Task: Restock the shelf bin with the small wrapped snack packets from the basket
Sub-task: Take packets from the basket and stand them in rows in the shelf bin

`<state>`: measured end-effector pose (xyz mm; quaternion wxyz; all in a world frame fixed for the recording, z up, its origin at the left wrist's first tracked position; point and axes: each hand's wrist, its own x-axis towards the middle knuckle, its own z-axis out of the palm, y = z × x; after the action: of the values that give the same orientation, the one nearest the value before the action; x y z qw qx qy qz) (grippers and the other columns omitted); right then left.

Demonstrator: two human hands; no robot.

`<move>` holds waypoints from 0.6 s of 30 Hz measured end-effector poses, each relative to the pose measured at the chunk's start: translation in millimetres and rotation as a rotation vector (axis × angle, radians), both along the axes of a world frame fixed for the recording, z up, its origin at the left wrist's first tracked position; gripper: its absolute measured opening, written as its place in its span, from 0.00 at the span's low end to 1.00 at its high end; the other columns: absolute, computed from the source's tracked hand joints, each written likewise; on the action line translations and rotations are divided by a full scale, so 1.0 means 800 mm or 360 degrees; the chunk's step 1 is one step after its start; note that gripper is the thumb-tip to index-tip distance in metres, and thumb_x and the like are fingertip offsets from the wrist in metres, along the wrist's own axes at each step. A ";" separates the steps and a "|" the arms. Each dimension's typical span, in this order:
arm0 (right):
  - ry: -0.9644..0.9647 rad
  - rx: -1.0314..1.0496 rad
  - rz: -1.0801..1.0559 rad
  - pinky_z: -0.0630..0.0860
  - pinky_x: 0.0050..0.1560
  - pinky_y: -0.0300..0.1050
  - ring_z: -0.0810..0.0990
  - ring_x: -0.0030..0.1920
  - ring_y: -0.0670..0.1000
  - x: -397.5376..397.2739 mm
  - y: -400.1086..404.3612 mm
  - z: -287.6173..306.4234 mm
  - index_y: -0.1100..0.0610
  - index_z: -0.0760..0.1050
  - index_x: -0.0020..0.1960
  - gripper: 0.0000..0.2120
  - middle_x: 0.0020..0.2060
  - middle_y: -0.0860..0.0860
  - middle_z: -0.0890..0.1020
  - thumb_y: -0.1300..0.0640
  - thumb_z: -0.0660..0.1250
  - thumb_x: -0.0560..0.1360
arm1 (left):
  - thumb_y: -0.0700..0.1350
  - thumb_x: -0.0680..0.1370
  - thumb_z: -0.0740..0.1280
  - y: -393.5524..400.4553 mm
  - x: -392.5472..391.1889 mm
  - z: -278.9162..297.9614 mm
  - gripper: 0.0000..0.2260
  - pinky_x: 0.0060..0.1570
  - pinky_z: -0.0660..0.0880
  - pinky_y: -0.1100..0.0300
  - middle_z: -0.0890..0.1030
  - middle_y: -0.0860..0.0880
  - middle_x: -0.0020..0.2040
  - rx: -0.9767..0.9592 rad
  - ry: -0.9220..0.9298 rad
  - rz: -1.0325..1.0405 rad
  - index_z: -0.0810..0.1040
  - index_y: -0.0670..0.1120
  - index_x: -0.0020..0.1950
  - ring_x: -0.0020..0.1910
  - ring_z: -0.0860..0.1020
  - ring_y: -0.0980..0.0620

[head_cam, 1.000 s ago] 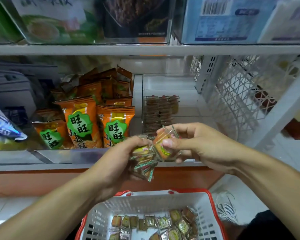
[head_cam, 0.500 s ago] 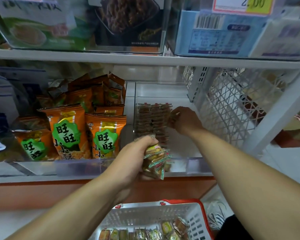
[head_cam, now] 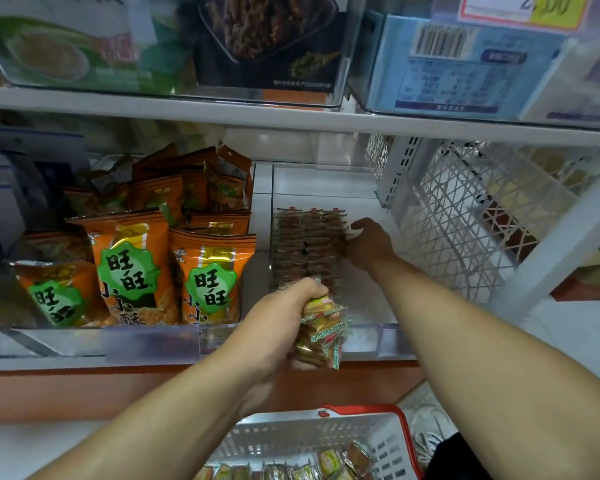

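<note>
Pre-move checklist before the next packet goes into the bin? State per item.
1. Left hand grips a bunch of packets: ok.
2. Right hand is at the stacked rows in the clear bin: ok.
3. Right hand has let go of its packet: cannot tell, fingertips hidden.
4. Free space in bin right of the rows: ok.
5. Basket below has more packets: ok.
6. Rows stand neat, none toppled: ok.
</note>
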<state>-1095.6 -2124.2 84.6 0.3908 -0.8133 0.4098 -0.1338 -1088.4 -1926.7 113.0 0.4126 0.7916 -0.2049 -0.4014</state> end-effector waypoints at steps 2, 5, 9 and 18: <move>0.0043 -0.0058 0.0019 0.78 0.57 0.50 0.79 0.60 0.60 -0.004 0.001 0.006 0.56 0.69 0.70 0.26 0.63 0.60 0.78 0.59 0.72 0.75 | 0.40 0.87 0.52 0.011 -0.018 0.023 0.20 0.64 0.63 0.60 0.62 0.37 0.80 0.0153 -0.0035 -0.0259 0.62 0.35 0.77 0.78 0.63 0.42; 0.0071 -0.0166 0.0107 0.78 0.59 0.50 0.78 0.61 0.59 -0.014 0.006 0.025 0.56 0.66 0.73 0.31 0.65 0.60 0.76 0.57 0.73 0.74 | 0.42 0.87 0.51 0.025 -0.028 0.052 0.20 0.62 0.63 0.61 0.62 0.39 0.80 0.0027 0.0044 -0.0059 0.63 0.35 0.76 0.78 0.63 0.44; -0.0164 -0.0439 0.0223 0.72 0.40 0.29 0.79 0.44 0.45 -0.038 0.040 0.081 0.50 0.76 0.60 0.13 0.54 0.52 0.81 0.50 0.71 0.77 | 0.40 0.85 0.59 0.063 -0.044 0.063 0.12 0.41 0.80 0.61 0.81 0.36 0.56 -0.0452 0.0663 0.0354 0.80 0.37 0.55 0.46 0.86 0.53; -0.0619 0.0196 0.0863 0.79 0.40 0.45 0.79 0.40 0.52 -0.152 0.169 0.134 0.46 0.80 0.51 0.23 0.43 0.48 0.83 0.32 0.75 0.64 | 0.54 0.81 0.67 0.100 -0.069 0.070 0.13 0.38 0.83 0.51 0.87 0.47 0.55 -0.0898 0.0768 0.0511 0.83 0.51 0.61 0.51 0.86 0.49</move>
<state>-1216.9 -1988.9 192.1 0.5312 -0.8269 0.1038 -0.1526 -1143.6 -1846.4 169.2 0.7075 0.5521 -0.0781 -0.4342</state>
